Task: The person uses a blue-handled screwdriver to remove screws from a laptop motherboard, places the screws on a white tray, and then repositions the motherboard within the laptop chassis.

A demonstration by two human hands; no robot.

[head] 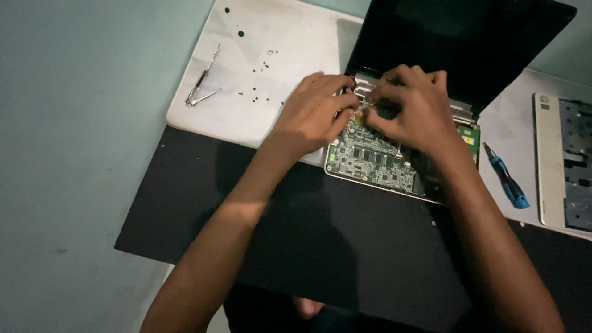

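Green circuit board [370, 161] — left hand [311, 114] and right hand [410, 108] pinch something hidden near the hinge; gentle, even pulls seem wisest.

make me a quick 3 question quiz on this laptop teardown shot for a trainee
1. True or false: the blue-handled screwdriver is held in the right hand.
2. Where do the loose screws lie? A) on the white panel B) on the black mat C) on the circuit board
3. Which tool lies by the white panel's left edge?

Key
1. False: it lies on the surface to the right, untouched.
2. A
3. The metal tweezers. Both the left hand and right hand work at the board's top edge near the hinge.
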